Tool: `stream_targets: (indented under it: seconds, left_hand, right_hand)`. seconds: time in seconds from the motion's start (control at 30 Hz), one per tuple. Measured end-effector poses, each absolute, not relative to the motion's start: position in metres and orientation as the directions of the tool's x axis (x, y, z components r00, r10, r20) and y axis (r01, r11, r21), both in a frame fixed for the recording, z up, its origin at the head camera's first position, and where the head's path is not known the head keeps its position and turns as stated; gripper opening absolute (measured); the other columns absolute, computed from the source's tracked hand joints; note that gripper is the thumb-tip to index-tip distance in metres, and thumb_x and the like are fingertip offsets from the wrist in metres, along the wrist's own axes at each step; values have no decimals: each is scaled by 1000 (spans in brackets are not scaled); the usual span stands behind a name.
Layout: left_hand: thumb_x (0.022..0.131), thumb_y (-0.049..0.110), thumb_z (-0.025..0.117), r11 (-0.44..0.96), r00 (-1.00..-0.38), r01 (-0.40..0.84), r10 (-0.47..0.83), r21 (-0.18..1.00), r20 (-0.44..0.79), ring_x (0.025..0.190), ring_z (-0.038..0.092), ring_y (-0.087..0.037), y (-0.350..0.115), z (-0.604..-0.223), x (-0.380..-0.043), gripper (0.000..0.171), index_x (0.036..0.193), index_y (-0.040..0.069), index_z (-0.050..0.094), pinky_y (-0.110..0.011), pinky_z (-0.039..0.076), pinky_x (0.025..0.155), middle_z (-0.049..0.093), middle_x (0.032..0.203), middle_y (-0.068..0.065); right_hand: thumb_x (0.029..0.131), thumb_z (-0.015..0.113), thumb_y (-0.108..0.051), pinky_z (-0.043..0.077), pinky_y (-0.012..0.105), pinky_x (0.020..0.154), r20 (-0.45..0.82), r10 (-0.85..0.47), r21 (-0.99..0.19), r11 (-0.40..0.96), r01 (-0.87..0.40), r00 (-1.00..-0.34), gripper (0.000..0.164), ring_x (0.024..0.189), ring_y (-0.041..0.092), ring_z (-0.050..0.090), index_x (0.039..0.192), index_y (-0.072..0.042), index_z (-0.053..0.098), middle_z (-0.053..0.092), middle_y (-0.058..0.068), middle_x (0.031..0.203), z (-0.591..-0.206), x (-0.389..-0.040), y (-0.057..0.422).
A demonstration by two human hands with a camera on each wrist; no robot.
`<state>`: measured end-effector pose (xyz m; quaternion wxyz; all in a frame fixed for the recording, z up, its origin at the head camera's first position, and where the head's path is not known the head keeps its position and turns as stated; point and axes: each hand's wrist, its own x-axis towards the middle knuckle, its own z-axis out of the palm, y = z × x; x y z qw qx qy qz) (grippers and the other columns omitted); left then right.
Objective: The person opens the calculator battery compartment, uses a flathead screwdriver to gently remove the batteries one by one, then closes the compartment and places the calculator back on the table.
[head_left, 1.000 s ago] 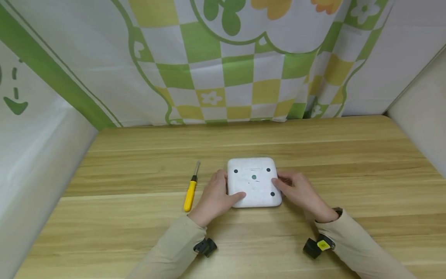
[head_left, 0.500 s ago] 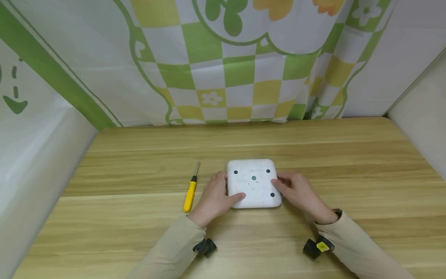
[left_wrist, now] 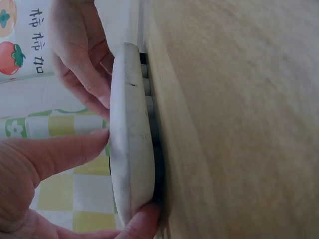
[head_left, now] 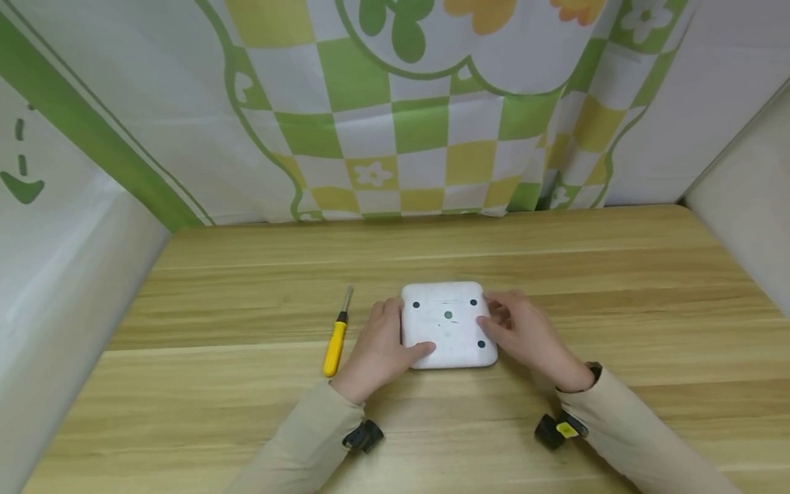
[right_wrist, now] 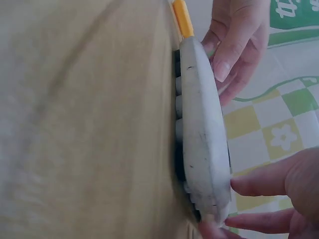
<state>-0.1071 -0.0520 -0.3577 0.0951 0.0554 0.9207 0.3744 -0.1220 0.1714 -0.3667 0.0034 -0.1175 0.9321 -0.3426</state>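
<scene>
A white square device (head_left: 453, 333) with rounded corners lies with its footed underside up on the table. Dark round feet and a green round spot show on that side. In the left wrist view a row of pale keys (left_wrist: 147, 87) peeks out beneath the white shell. My left hand (head_left: 384, 348) holds the device's left side, thumb on top and fingers at the edge. My right hand (head_left: 524, 333) pinches the right side, its thumb on the upper face and fingertips at the rim. In the right wrist view one fingertip (right_wrist: 212, 229) reaches the lower edge.
A screwdriver (head_left: 335, 346) with a yellow handle lies left of the device, beside my left hand. The wooden table (head_left: 592, 267) ends at a checkered green, yellow and white curtain (head_left: 420, 130). A pale wall (head_left: 753, 178) stands on the right.
My right hand's fingers have shifted slightly up along the device's right edge and spread a little. The left hand keeps its hold, and the device stays in place.
</scene>
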Motion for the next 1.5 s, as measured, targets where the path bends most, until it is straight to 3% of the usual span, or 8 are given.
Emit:
stream_targets:
  seconds: [0.23,0.4,0.53,0.63,0.83,1.0,1.17,1.5]
  left_hand:
    - [79,29,78,763,-971,83,207,642,-121,113,51,-35,-47,-356,-107,81,141,-4,38,-47,43,101,42,137,-24]
    - [79,32,78,767,-968,107,227,633,-111,127,44,-38,-47,-356,-108,82,142,-4,38,-48,37,107,35,147,-24]
    - [79,33,78,774,-965,115,236,623,-116,132,40,-40,-47,-355,-109,83,143,-3,39,-50,35,108,32,150,-24]
    - [78,34,79,780,-966,116,234,615,-114,131,42,-39,-48,-355,-110,83,142,-2,41,-50,37,107,34,149,-24]
    - [76,34,80,779,-968,130,234,614,-92,127,46,-37,-49,-355,-110,84,141,-3,42,-47,38,106,40,144,-23]
    - [76,33,81,778,-967,132,238,614,-94,126,47,-36,-49,-356,-109,84,141,-3,42,-45,38,106,41,143,-22]
    - [76,33,81,775,-966,139,245,616,-90,125,47,-36,-49,-356,-109,84,141,-4,42,-45,38,106,42,142,-22]
    - [76,32,81,772,-966,141,246,620,-86,124,48,-36,-49,-355,-109,82,139,-4,44,-46,39,105,42,141,-22]
  right_hand:
    - [88,67,-14,49,37,70,107,-297,-526,793,-308,-949,40,84,25,56,124,3,61,59,22,111,-361,-127,164]
    - [89,66,-14,49,52,88,115,-352,-474,802,-363,-929,38,107,38,58,124,2,62,56,28,127,-360,-132,157]
    - [90,65,-13,46,53,95,136,-410,-446,787,-426,-902,38,117,41,55,123,5,61,56,28,128,-360,-138,153]
    - [90,65,-14,48,49,94,140,-460,-440,764,-471,-877,38,114,38,58,123,6,61,57,26,129,-359,-144,151]
    - [92,64,-13,54,37,78,95,-502,-463,742,-485,-860,31,88,23,67,118,4,65,63,21,122,-355,-155,147]
    - [91,65,-13,55,38,82,59,-517,-470,740,-481,-854,27,94,22,67,113,3,68,70,15,109,-351,-164,142]
    - [90,66,-14,54,39,85,30,-519,-478,743,-468,-854,27,101,24,67,111,3,69,70,16,110,-348,-169,138]
    - [88,68,-14,56,35,79,58,-541,-467,728,-502,-839,24,95,25,69,107,1,71,70,17,108,-347,-172,136]
